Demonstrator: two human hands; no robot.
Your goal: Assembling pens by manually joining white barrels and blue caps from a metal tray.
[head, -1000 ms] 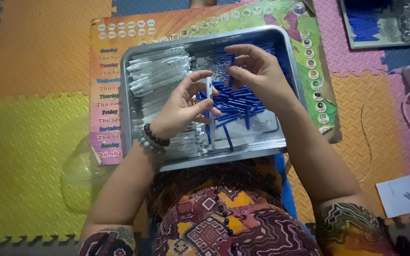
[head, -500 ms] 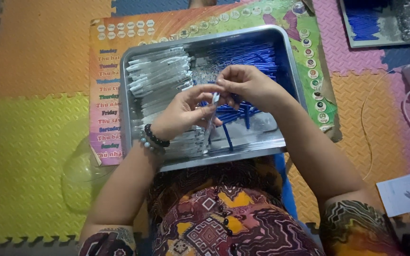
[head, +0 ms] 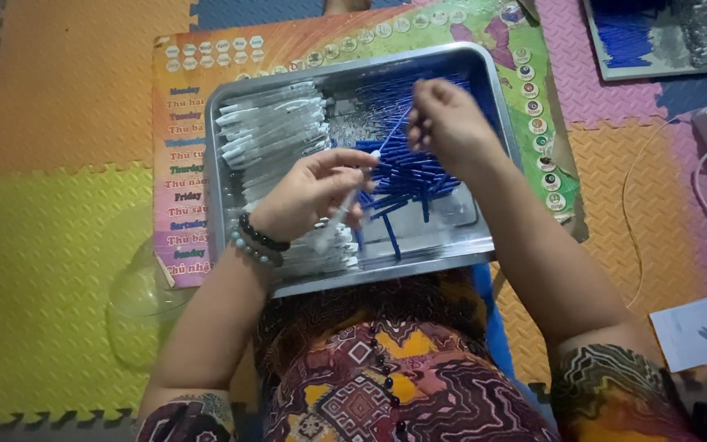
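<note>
Both forearms reach fwd from lower frame, bare, patterned sleeves at upper arms. Left hand (head: 308,192): palm down, knuckles up, fingers curled in a pinch w/ thumb, wrist bent slightly inward; two bead bracelets on wrist. Right hand (head: 448,123): further fwd and higher in frame than left, back of hand to camera, fingers bunched, fingertips pinched tog. pointing toward the left hand. Hands close but apart, not touching. Right forearm runs diagonally from lower right; left from lower left.
</note>
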